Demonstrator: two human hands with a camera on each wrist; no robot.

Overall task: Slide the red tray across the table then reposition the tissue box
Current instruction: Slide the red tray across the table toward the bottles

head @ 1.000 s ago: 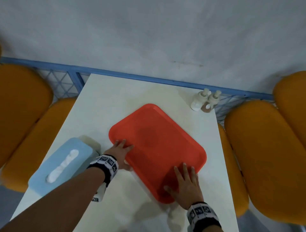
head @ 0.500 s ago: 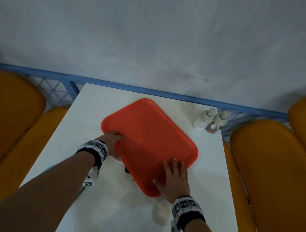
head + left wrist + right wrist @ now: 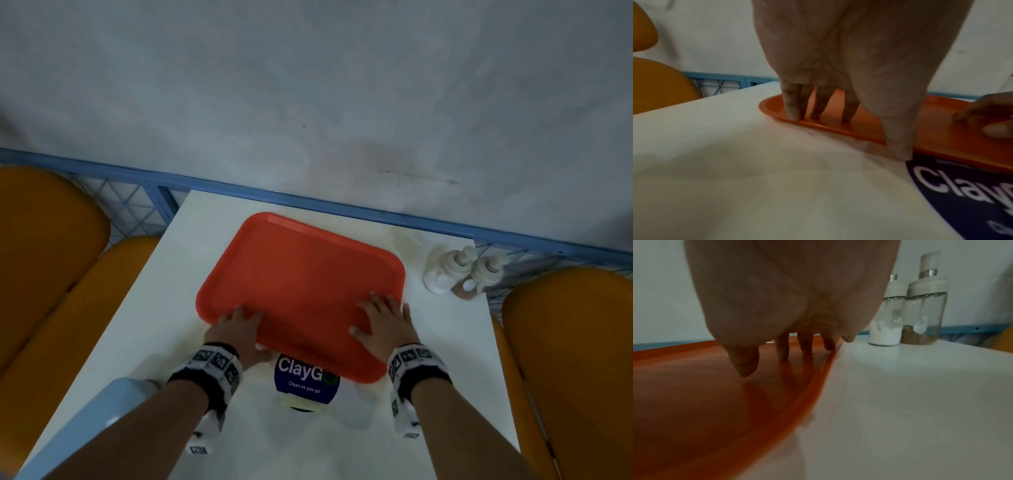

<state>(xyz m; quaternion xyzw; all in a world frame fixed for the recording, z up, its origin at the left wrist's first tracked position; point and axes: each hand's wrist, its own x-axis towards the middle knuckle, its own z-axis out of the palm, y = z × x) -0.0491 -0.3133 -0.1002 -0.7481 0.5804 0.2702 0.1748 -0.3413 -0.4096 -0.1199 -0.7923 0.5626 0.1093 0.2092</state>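
Observation:
A red tray (image 3: 301, 281) lies flat on the white table (image 3: 445, 342), close to the far edge. My left hand (image 3: 239, 329) rests on its near left rim, fingers (image 3: 792, 104) straight inside the tray (image 3: 859, 126), thumb down at the rim. My right hand (image 3: 383, 325) lies flat on the tray's near right part (image 3: 694, 394), with fingers (image 3: 782, 347) spread. A corner of the light blue tissue box (image 3: 99, 411) shows at the lower left, mostly hidden under my left forearm.
Two clear dispenser bottles (image 3: 459, 270) stand at the table's far right corner (image 3: 906, 305). A dark blue round "ClayGo" sticker (image 3: 306, 380) sits partly under the tray's near edge. Orange seats (image 3: 575, 359) flank the table. A blue rail (image 3: 342, 205) and a wall lie behind.
Both hands have pushed the tray away from me toward the far edge and turned it squarer to the table. The sticker has come into view.

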